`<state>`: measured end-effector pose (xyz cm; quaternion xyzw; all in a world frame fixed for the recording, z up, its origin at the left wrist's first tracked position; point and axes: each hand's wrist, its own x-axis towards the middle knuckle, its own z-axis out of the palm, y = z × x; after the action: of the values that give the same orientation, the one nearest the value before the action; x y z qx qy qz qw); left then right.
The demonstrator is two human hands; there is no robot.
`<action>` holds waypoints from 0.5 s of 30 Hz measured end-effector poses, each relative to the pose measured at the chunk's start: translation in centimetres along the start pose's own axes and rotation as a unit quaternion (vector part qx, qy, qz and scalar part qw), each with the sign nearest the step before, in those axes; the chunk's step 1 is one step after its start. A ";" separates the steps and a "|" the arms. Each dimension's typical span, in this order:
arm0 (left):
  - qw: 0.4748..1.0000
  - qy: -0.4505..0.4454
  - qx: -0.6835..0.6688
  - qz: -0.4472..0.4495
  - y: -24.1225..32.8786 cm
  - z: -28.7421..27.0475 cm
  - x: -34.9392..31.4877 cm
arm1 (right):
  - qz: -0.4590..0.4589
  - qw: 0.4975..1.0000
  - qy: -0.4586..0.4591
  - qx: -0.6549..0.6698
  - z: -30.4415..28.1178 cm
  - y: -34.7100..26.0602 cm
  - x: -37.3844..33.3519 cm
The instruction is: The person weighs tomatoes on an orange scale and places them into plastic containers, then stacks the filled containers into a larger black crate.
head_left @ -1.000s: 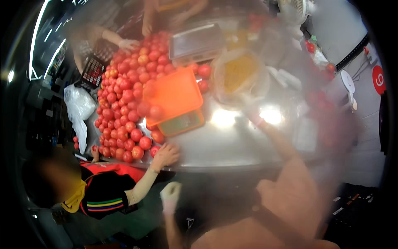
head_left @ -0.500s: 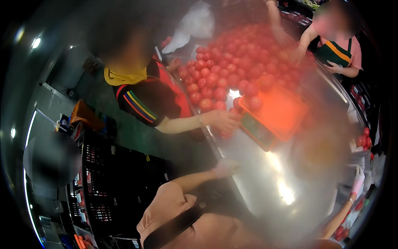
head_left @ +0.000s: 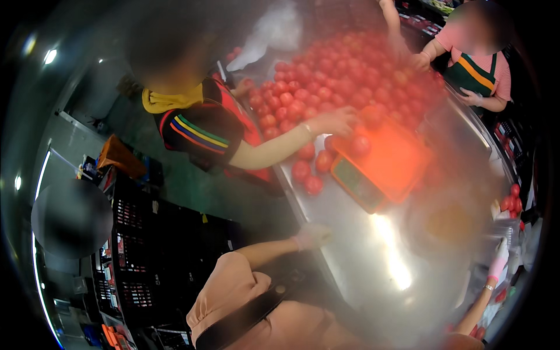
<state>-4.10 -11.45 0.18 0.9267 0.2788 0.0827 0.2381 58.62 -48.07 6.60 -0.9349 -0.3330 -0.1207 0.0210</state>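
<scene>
My left hand (head_left: 313, 236), in a pale glove, hangs at the near-left edge of the metal table (head_left: 356, 256). Haze blurs its fingers, and nothing shows in it. Far to the right, my gloved right hand (head_left: 499, 261) has its fingers at the edge of a clear plastic container (head_left: 508, 233) and seems to grip it. An orange tray (head_left: 399, 160) sits on a scale (head_left: 357, 184) in the middle of the table, with a few tomatoes (head_left: 361, 145) at its left corner. Behind it lies a large heap of red tomatoes (head_left: 326, 76).
At the left, a co-worker in a black and red top reaches a hand (head_left: 333, 122) over the tomatoes. Another person (head_left: 479, 76) stands across the table. Black crates (head_left: 131, 251) are stacked at lower left. A white plastic bag (head_left: 271, 32) lies at the back.
The left co-worker's hand has moved up and away from the scale's left side, uncovering several loose tomatoes. My right hand has shifted slightly down and left. My left hand has barely moved.
</scene>
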 end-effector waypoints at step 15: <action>0.997 0.055 0.005 0.061 -0.8 1.0 0.9 | -0.006 0.982 0.186 0.022 -7.2 -3.6 -2.4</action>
<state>-3.44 -10.71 -1.04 0.9372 0.2347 0.1466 0.2124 52.97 -47.61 12.85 -0.8934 -0.3314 -0.2855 0.1028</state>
